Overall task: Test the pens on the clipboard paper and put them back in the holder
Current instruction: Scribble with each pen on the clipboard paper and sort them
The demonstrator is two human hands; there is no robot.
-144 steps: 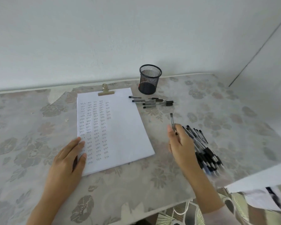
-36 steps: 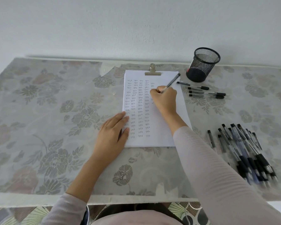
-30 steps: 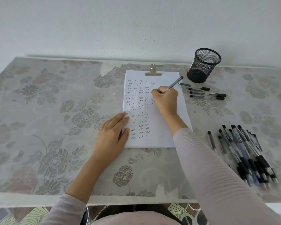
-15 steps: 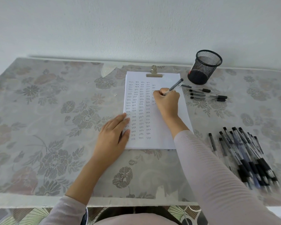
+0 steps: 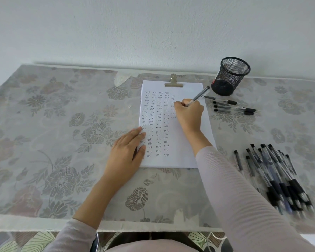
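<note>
White lined-with-marks clipboard paper [image 5: 185, 142] lies flat on the floral tabletop [image 5: 53, 142]. Right hand [image 5: 188, 115] fingers pinch a clear black-capped pen [image 5: 198, 95], tip on paper. Left hand [image 5: 126, 153], fingers straight and together, presses the paper's left edge.

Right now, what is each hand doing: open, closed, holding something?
Left hand: open, fingers straight, pressing flat on the left edge of the paper.
Right hand: closed round a pen in a writing grip.

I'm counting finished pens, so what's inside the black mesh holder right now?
No pen stands up past the rim of the mesh holder, and its inner wall looks bare. The near wall hides the bottom, so something short there cannot be ruled out.
</note>
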